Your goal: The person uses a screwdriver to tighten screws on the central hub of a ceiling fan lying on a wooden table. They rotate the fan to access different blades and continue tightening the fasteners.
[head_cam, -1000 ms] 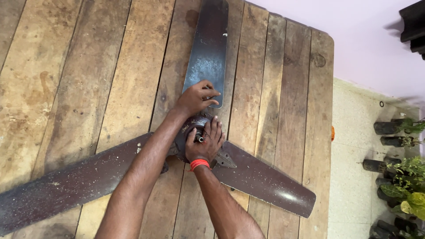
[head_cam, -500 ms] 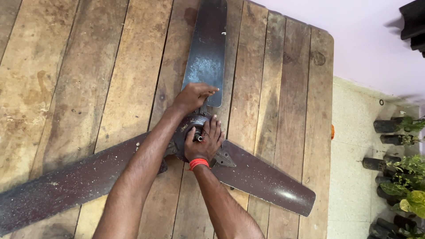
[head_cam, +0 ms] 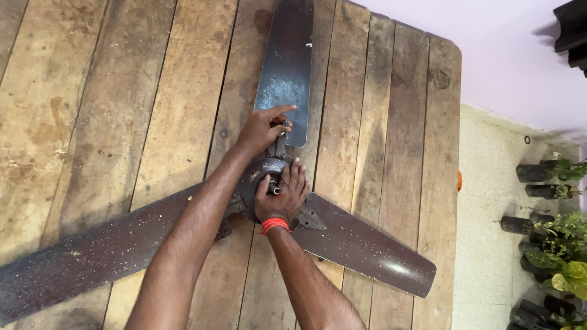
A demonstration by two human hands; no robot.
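A dark brown ceiling fan (head_cam: 269,183) lies flat on the wooden counter (head_cam: 122,110), with its three blades spread out. One blade (head_cam: 286,67) points away from the person, one blade (head_cam: 92,256) goes to the lower left, and one blade (head_cam: 361,244) goes to the lower right. Lying flat like this, the fan is steady and its middle part faces up, so both hands can reach it.

The right hand (head_cam: 281,195), with a red band (head_cam: 274,225) on the wrist, rests on the round motor housing (head_cam: 260,177) and covers it with spread fingers. It seems to press the fan down so that it does not turn. A short metal shaft (head_cam: 273,190) shows between its thumb and fingers. The left hand (head_cam: 263,127) is at the place where the far blade joins the housing. Its fingers are closed around the blade bracket (head_cam: 280,145), with the index finger stretched over the blade. I cannot tell if it holds a small tool or only the bracket.

Compared with half a second ago, the left hand has moved a little toward the far blade and its index finger is now more stretched out. The right hand stays on the housing in nearly the same pose, and the fan has not shifted on the counter.

Beside the counter there are a pale tiled floor (head_cam: 483,201) and some potted plants (head_cam: 562,244).
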